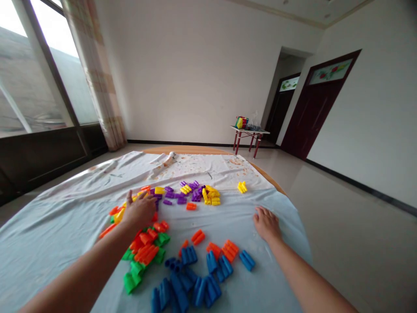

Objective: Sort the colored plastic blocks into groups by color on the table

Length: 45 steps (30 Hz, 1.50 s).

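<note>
The colour grouping seems partly done. Blue pieces [199,290] lie in one loose heap at the near edge of the surface [65,226], with orange pieces [230,250] just beside. Toward the far edge, purple pieces [181,201] and yellow pieces [213,193] are partly mixed; toward the left edge, orange and green pieces [130,282] remain mixed. The hands are well apart: the left hand [139,211] reaches over this pile, its grip cannot be told; the right hand [267,221] rests loosely, seemingly without any piece.
</note>
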Each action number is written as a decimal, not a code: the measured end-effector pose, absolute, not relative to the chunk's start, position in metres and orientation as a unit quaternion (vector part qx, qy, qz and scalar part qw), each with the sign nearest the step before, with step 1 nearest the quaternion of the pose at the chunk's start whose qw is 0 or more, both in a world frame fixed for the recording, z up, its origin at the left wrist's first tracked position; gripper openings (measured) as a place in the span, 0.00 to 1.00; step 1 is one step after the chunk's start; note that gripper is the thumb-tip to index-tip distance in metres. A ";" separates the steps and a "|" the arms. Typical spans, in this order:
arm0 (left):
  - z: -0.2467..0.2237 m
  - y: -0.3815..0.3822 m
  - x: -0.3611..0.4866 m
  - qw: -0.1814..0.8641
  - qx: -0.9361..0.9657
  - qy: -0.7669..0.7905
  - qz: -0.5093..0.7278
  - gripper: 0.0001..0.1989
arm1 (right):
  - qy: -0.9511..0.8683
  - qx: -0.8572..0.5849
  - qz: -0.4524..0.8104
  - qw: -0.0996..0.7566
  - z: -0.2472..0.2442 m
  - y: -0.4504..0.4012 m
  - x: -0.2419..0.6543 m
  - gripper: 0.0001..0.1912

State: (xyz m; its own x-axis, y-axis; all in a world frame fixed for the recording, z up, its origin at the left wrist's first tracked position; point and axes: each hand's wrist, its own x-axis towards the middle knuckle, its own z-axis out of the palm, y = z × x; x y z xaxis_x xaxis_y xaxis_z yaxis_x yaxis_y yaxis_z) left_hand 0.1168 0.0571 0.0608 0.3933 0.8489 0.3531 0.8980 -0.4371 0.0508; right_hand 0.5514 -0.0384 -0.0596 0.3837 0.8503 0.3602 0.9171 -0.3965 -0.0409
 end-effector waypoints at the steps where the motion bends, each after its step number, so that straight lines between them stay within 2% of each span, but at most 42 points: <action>1: 0.064 0.046 0.128 0.075 -0.832 -0.525 -0.163 0.19 | -0.537 -0.823 -0.141 0.117 -0.059 -0.038 0.551 0.19; 3: 0.062 0.012 0.164 0.061 -0.852 -0.497 -0.155 0.21 | -0.537 -0.824 -0.138 0.115 -0.059 -0.039 0.551 0.19; 5: 0.053 -0.032 0.211 0.032 -0.884 -0.444 -0.141 0.20 | -0.536 -0.826 -0.133 0.113 -0.058 -0.039 0.552 0.19; 9: 0.025 -0.106 0.281 -0.126 -0.968 -0.203 -0.070 0.28 | -0.535 -0.828 -0.125 0.109 -0.056 -0.039 0.552 0.19; 11: 0.017 -0.120 0.288 -0.135 -0.974 -0.177 -0.050 0.26 | -0.535 -0.828 -0.124 0.111 -0.055 -0.039 0.552 0.19; 17: 0.015 -0.086 0.232 -0.050 -0.952 -0.295 -0.057 0.20 | -0.534 -0.830 -0.114 0.114 -0.054 -0.039 0.552 0.19; 22: 0.008 -0.043 0.158 0.069 -0.923 -0.363 -0.108 0.14 | -0.535 -0.829 -0.109 0.121 -0.054 -0.038 0.552 0.19; 24: 0.008 -0.024 0.128 0.126 -0.913 -0.367 -0.124 0.14 | -0.534 -0.830 -0.109 0.122 -0.055 -0.038 0.552 0.19; 29: 0.020 0.011 0.095 0.179 -0.843 -0.468 -0.197 0.19 | -0.530 -0.831 -0.112 0.124 -0.056 -0.038 0.552 0.19; 34: 0.021 -0.024 0.180 0.143 -0.864 -0.431 -0.217 0.17 | -0.530 -0.830 -0.115 0.126 -0.057 -0.037 0.552 0.19; 37: 0.010 -0.060 0.248 0.009 -0.930 -0.297 -0.215 0.20 | -0.532 -0.829 -0.118 0.127 -0.058 -0.037 0.553 0.19; 39: 0.002 -0.073 0.276 -0.009 -0.942 -0.264 -0.208 0.19 | -0.532 -0.828 -0.120 0.130 -0.058 -0.037 0.553 0.19; 42: -0.002 -0.069 0.276 -0.005 -0.934 -0.301 -0.192 0.14 | -0.535 -0.826 -0.117 0.136 -0.057 -0.038 0.552 0.19; 45: 0.000 -0.049 0.234 0.014 -0.907 -0.376 -0.191 0.14 | -0.535 -0.826 -0.106 0.143 -0.052 -0.039 0.550 0.18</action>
